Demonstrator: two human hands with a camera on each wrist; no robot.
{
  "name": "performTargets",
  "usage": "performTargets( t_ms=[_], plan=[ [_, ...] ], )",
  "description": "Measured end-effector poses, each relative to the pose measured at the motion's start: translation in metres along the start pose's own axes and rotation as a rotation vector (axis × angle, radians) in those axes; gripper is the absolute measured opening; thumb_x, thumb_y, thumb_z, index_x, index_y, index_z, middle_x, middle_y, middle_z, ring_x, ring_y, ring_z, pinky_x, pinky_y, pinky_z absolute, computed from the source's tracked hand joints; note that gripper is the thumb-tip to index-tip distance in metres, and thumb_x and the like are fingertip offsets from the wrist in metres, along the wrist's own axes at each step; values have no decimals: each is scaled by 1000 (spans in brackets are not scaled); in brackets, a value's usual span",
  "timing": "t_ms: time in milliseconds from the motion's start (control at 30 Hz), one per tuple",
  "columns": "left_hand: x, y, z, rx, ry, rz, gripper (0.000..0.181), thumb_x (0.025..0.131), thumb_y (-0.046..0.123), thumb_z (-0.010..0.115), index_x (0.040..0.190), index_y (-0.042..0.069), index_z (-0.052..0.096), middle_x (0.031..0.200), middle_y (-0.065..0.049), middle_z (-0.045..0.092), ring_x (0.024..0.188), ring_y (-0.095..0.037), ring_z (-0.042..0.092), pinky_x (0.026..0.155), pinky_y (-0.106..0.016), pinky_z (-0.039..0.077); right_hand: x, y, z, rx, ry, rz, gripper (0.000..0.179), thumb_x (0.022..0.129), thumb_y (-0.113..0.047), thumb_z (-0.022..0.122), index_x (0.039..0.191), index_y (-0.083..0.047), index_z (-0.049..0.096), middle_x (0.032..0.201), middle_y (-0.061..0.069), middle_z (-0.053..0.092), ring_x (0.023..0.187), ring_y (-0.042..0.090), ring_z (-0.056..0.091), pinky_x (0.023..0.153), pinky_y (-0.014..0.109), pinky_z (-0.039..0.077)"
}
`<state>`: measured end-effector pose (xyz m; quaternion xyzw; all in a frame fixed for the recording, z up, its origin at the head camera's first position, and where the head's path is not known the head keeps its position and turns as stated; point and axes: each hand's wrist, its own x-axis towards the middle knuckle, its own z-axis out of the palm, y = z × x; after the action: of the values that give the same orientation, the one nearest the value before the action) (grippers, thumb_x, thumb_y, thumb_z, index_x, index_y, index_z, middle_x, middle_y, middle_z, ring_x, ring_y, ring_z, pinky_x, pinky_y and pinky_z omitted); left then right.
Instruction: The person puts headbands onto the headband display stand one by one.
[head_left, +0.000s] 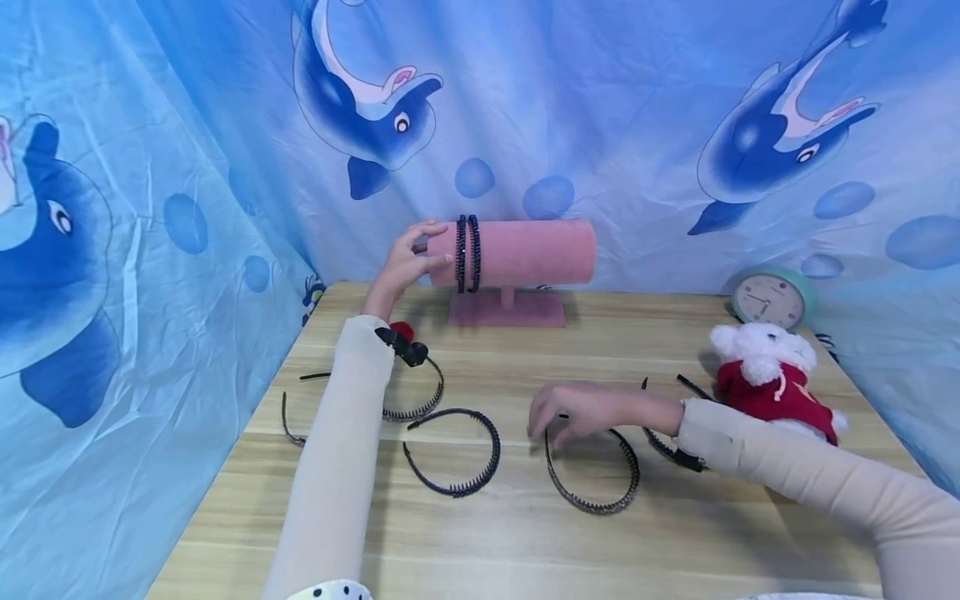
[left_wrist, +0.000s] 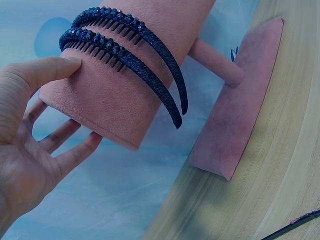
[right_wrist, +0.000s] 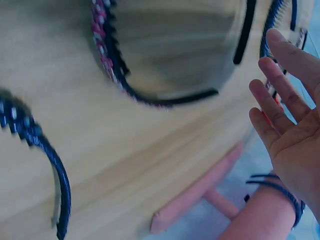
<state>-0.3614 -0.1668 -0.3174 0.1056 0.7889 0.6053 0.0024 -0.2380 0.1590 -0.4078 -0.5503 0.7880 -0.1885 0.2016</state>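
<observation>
My left hand (head_left: 401, 265) grips the left end of a pink padded roll stand (head_left: 536, 252). In the left wrist view its thumb lies on the roll's surface and the other fingers reach round the end. Two dark beaded headbands (left_wrist: 107, 47) with comb teeth hang side by side on the roll, close to that thumb. My right hand (head_left: 573, 410), blurred, hovers over the table by a dark headband (head_left: 600, 508). Its fingers are spread and hold nothing in the right wrist view, where a pink-studded headband (right_wrist: 103, 50) lies on the wood.
Another toothed headband (head_left: 459, 492) lies left of centre, and one more (head_left: 439, 392) is partly behind my left forearm. Further headbands (head_left: 660, 446) lie by my right wrist. A white plush toy (head_left: 772, 392) in red and a round clock (head_left: 768, 300) stand at the right.
</observation>
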Motion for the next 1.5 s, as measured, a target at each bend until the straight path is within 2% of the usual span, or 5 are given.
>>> performTargets(
  t_ms=[167,633,867,1200,1500],
  plan=[
    [0,0,0,-15,-7,0,63,92,0,70,150,10,50,169,1,24,147,-35,39,114,-48,48,2,0,14,-30,-47,-15,28,79,-7,84,103,-19,82,112,-3,72,111,7,59,100,25,51],
    [4,-5,-1,-23,-2,8,63,92,1,71,150,12,50,169,1,24,147,-35,38,114,-49,47,8,6,23,-95,51,-35,14,77,-5,84,83,-17,82,98,-4,69,100,5,57,90,19,53],
    [3,-6,-2,-28,-5,20,62,92,1,71,150,10,50,169,0,24,147,-35,39,114,-49,48,4,17,11,-97,100,-21,13,82,-2,79,84,-15,79,97,-3,75,98,9,64,89,25,57],
    [3,-7,-2,-9,-2,29,62,93,2,71,150,10,50,169,-1,23,147,-36,38,114,-50,47,-8,25,-16,39,109,146,17,84,8,70,83,-7,77,88,1,78,84,12,73,81,22,60],
    [19,-29,-4,-10,19,59,59,93,10,74,148,19,54,167,8,27,147,-33,39,114,-51,47,-21,30,-39,56,105,225,16,81,10,73,85,-5,76,87,1,77,84,12,73,78,23,60]
  ],
)
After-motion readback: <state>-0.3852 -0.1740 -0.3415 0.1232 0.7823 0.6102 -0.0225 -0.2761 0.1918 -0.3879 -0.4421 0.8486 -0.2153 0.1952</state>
